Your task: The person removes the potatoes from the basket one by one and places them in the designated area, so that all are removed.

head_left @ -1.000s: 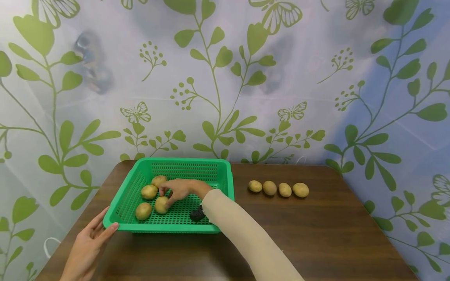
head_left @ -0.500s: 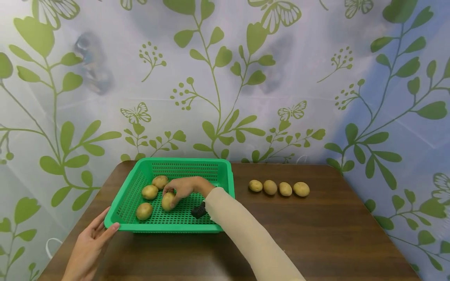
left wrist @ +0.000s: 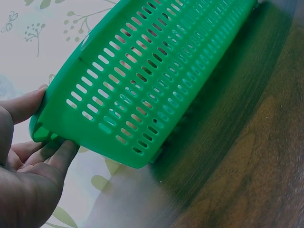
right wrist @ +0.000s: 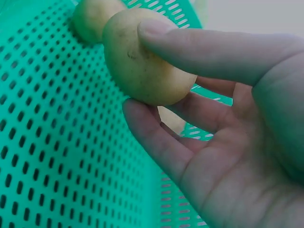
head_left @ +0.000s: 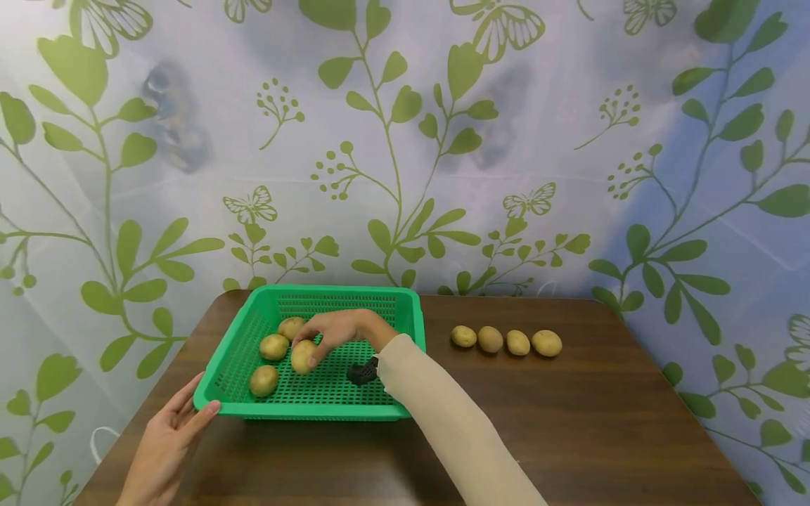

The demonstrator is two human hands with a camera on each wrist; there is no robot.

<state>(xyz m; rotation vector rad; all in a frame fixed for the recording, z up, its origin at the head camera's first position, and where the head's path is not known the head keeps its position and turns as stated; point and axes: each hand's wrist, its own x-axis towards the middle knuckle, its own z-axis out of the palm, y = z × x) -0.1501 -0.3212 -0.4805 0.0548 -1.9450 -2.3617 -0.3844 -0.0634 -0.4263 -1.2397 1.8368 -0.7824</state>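
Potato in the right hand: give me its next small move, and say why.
Probably lift the potato clear of the basket. The right hand pinches it, the left hand grips a corner of the basket, and a row of four potatoes on the table suggests a place for it.

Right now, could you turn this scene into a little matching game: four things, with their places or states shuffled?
Things:
1. Green plastic basket
2. Left hand
3. Right hand
4. Row of four yellow-brown oval potatoes

Places or states:
A. On the brown wood-grain table, outside the basket
B. Holding a rounded yellowish potato
C. Full of small holes
D. Gripping the basket's near left corner

Pairs: 1-C, 2-D, 3-B, 4-A
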